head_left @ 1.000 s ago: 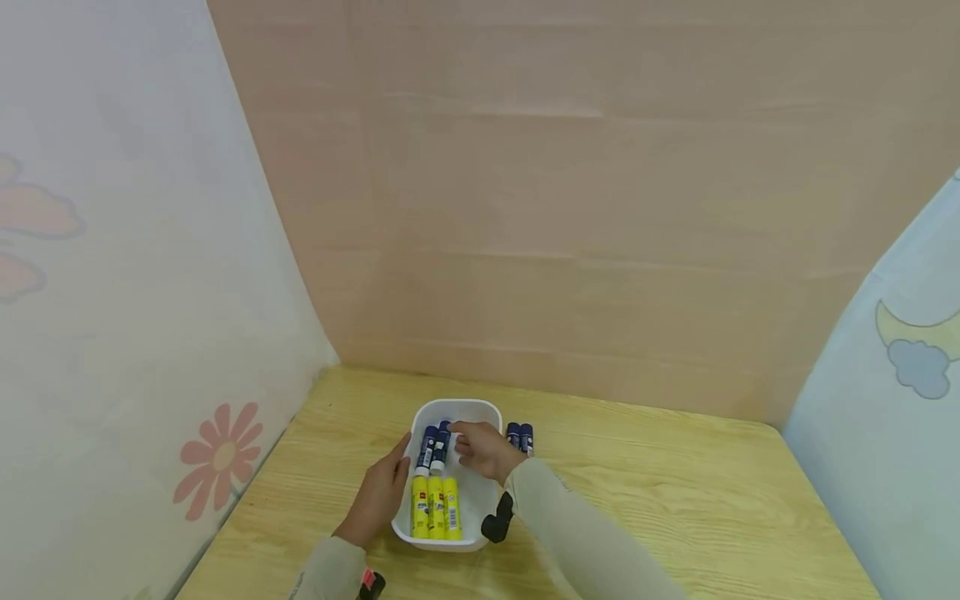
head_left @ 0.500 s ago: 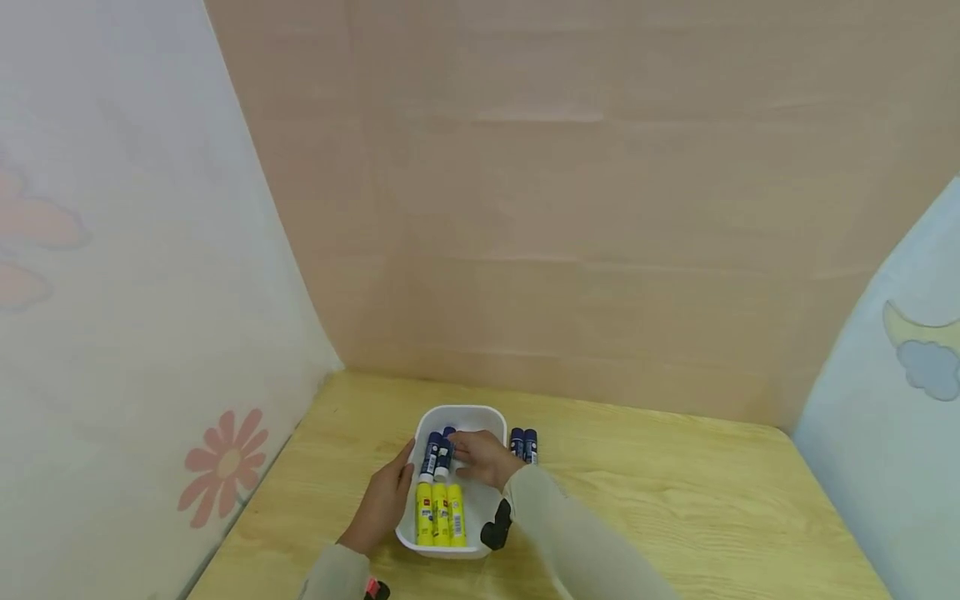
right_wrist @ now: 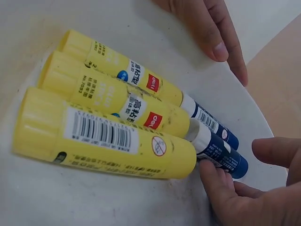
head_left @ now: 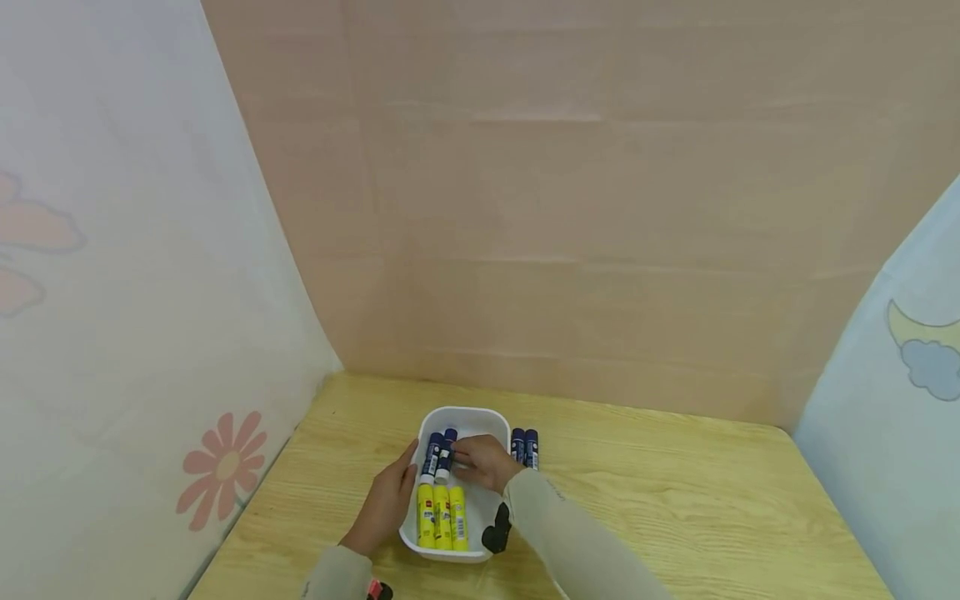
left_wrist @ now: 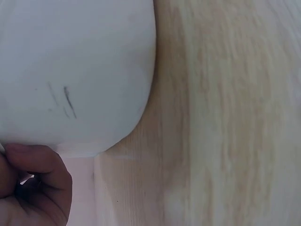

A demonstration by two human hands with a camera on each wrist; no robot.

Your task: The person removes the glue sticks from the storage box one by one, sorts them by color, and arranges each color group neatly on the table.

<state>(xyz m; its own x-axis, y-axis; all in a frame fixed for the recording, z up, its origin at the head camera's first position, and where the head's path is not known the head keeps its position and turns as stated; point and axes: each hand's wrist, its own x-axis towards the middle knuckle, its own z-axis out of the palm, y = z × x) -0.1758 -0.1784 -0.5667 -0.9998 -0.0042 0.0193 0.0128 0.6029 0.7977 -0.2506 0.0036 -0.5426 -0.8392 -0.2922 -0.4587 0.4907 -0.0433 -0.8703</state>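
Observation:
My left hand [head_left: 388,500] grips the left rim of a white plastic bin [head_left: 442,556]; its thumb and a curled finger meet at the rim in the left wrist view. Inside, my right hand [head_left: 487,461] has its fingers round a navy glue stick [right_wrist: 221,153], one fingertip against its side. Another navy glue stick [head_left: 432,458] lies along its left. Three yellow glue sticks [right_wrist: 108,136] lie side by side at the near end, end to end with the navy ones. The right palm is hidden in the head view.
Two more navy glue sticks [head_left: 532,448] lie on the wooden table [head_left: 660,500], just right of the bin. Brown paper [head_left: 555,208] covers the back wall. A white cloth with a flower print [head_left: 225,462] hangs at the left, another cloth [head_left: 885,433] at the right.
My right hand has shifted slightly toward me and now curls round the right navy glue stick. My left hand stays on the rim. The head view has shifted slightly.

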